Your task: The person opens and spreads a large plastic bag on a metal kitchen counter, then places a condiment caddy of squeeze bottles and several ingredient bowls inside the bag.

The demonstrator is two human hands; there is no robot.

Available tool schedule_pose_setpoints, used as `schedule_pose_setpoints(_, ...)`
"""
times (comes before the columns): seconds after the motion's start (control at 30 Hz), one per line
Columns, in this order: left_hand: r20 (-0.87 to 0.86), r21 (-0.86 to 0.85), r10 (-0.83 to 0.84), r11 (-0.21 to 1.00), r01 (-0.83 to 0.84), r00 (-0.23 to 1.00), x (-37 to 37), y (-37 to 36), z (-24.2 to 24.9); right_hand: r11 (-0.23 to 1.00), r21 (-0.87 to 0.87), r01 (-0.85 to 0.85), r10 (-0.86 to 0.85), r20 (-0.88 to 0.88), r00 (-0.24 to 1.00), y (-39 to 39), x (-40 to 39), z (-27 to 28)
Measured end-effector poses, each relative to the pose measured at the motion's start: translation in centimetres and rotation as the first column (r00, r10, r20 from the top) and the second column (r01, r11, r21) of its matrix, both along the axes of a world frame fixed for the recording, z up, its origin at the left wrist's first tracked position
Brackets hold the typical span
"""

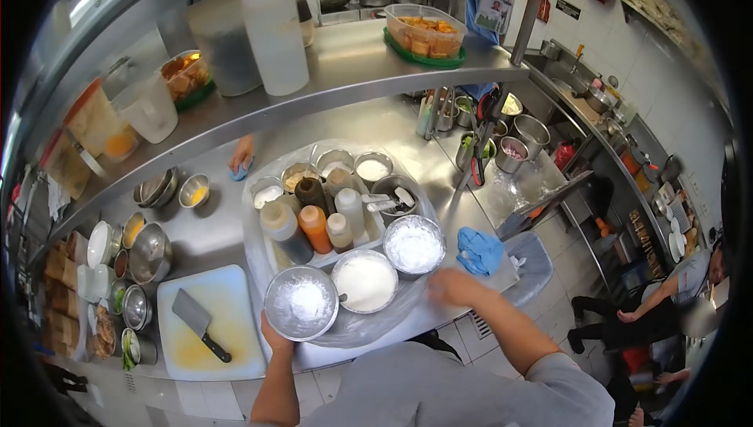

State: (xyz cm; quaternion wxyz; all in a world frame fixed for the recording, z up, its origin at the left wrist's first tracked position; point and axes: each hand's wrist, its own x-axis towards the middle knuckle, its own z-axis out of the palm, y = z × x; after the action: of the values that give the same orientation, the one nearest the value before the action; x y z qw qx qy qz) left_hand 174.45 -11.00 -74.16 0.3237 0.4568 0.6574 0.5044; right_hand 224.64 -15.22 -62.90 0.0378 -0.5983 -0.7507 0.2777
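On the counter's near edge, both hands (276, 338) (449, 286) grip the plastic-wrapped tray (345, 329), lengthwise away.

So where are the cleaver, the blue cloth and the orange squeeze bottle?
cleaver (192, 315): head view, on the flat of its blade.
blue cloth (479, 250): head view, middle of the crumpled fabric.
orange squeeze bottle (315, 227): head view, on its body.

Round steel bowl (302, 302), filled with white powder, upright at near edge of plastic-wrapped tray (259, 262), beside two similar bowls.
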Motion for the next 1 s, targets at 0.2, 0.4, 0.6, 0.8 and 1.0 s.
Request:
schedule_pose_setpoints(0.2,0.457,0.011,0.098,0.993,-0.115,0.884,-0.6,0.6,-3.5,0.578,0.584,0.57,-0.666,-0.066,0.743,0.9,11.8,-10.1)
schedule_pose_setpoints(0.4,0.753,-0.04,0.159,0.98,-0.197,0.639,0.4,1.5,-2.9,0.572,0.573,0.587,-0.692,-0.046,0.72,1.6,12.0,-10.8)
schedule_pose_setpoints(0.6,0.674,-0.053,0.22,0.966,-0.252,0.705,-0.1,1.5,-3.4,0.641,0.569,0.515,-0.635,0.017,0.772,3.6,12.2,-10.8)
schedule_pose_setpoints(0.8,0.587,-0.04,0.251,0.959,-0.282,0.77,-0.3,2.5,-4.4,0.714,0.537,0.449,-0.54,0.013,0.842,9.8,14.6,-11.0)
schedule_pose_setpoints(1.0,0.405,-0.023,0.333,0.935,-0.354,0.852,0.0,2.0,-4.5,0.731,0.541,0.416,-0.551,0.109,0.827,15.1,15.2,-12.4)
